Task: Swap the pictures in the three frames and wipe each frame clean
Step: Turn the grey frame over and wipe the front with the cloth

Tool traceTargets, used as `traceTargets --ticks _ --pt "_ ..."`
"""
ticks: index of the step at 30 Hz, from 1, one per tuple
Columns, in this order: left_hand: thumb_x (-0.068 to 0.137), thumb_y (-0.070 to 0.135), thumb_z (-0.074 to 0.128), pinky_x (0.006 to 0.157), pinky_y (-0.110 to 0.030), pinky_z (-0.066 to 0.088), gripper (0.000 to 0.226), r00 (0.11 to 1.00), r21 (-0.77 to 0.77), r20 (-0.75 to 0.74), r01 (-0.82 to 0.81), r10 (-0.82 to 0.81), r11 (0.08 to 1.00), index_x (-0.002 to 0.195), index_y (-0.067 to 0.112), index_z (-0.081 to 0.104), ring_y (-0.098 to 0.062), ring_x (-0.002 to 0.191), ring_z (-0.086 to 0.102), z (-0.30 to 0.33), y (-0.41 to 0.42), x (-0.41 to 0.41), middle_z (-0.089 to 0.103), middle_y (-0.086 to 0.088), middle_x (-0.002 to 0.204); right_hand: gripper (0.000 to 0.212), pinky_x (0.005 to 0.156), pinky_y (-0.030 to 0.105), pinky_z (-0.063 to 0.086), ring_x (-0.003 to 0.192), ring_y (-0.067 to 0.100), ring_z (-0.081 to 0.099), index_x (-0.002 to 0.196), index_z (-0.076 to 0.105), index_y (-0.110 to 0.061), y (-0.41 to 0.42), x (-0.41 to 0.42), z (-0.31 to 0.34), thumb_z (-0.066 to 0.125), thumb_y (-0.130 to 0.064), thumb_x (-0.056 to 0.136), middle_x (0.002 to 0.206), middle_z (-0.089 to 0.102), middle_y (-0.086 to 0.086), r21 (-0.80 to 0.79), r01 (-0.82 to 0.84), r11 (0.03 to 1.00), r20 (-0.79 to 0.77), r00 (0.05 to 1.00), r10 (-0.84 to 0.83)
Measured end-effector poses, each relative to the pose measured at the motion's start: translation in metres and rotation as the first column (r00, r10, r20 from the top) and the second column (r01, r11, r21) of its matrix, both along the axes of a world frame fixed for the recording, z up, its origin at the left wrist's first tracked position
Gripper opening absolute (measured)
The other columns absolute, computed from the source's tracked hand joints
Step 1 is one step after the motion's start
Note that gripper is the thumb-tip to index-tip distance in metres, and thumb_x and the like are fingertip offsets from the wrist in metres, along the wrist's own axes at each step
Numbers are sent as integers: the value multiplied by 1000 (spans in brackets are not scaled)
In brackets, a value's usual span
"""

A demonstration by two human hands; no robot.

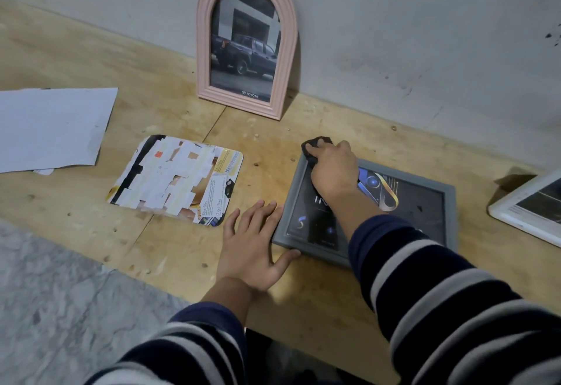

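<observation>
A dark cloth (315,149) is being gripped by the right hand (332,169) at the far left corner of the grey frame (449,202), which is lying flat on the wooden board (303,299). The frame's near left corner is being steadied by the left hand (253,248), fingers spread flat.

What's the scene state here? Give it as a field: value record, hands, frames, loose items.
right hand: grips dark cloth, at far left corner of grey frame
left hand: fingers flat, braces grey frame's near left corner
grey frame: flat on wooden table, dark picture inside
pink arched frame: upright against wall, truck picture
white frame: right edge, partly out of view
loose picture: flat on table, left of grey frame
white paper: far left
</observation>
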State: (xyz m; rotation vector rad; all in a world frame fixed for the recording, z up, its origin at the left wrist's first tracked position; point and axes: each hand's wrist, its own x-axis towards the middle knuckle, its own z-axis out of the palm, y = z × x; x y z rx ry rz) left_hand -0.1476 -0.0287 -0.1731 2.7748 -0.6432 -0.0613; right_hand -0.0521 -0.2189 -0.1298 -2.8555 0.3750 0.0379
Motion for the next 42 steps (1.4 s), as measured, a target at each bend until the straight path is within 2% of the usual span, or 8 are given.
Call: traceTargets --ticks 4,10,15,24,31,34,37,42 --pt "82 76 31 115 -47 16 81 1000 12 13 -14 14 1000 148 29 35 -15 142 28 1 -1 -1 41 8 148 59 88 34 39 110 27 44 137 50 -31 10 -15 -1 43 -2 86 119 60 -1 -95 -93 991 2 996 93" --pt "80 76 28 116 -45 14 88 999 43 41 -35 33 998 151 23 26 -15 141 28 0 -3 -3 39 4 149 59 92 37 40 112 30 43 141 44 -34 13 -34 3 44 -6 89 115 62 5 1 -114 993 -100 988 114" --pt "80 79 24 118 -44 12 98 997 46 56 -57 54 997 154 16 13 -15 141 26 -1 -4 -5 31 -1 154 57 95 38 42 113 28 43 142 44 -35 16 -58 -1 49 -11 90 126 60 3 51 -165 985 -92 981 169" --pt "78 79 21 117 -43 13 101 996 27 79 -49 47 998 154 13 10 -16 141 26 -1 -4 -5 27 -1 156 60 101 37 41 119 25 43 142 44 -37 25 -96 7 49 -7 90 140 53 -6 79 -258 963 -125 956 267" --pt "76 78 22 116 -42 14 100 995 21 82 -61 59 998 154 16 10 -16 139 28 -1 -2 -8 31 0 153 52 102 40 43 120 30 48 132 54 -42 31 -120 10 62 -21 85 129 60 3 160 -245 956 -162 949 271" --pt "77 77 27 116 -44 16 91 995 -2 87 -39 39 999 153 27 14 -16 137 31 -2 -1 -6 35 3 149 43 97 35 47 116 23 55 120 64 -38 30 -116 25 63 -17 83 122 66 -5 176 -288 941 -187 929 319" --pt "79 77 24 116 -45 14 82 996 20 85 -14 12 1000 151 39 19 -15 136 31 -2 0 -6 33 5 148 37 92 34 48 110 23 57 109 69 -29 29 -109 44 52 -9 84 119 65 -1 318 -200 927 -268 919 290" --pt "78 80 21 116 -45 12 81 996 21 86 -16 14 1000 149 40 23 -15 137 30 -2 -1 -6 32 7 148 21 80 29 44 96 21 55 102 59 -20 -1 -91 54 49 -11 86 109 61 2 368 30 929 -298 950 88"
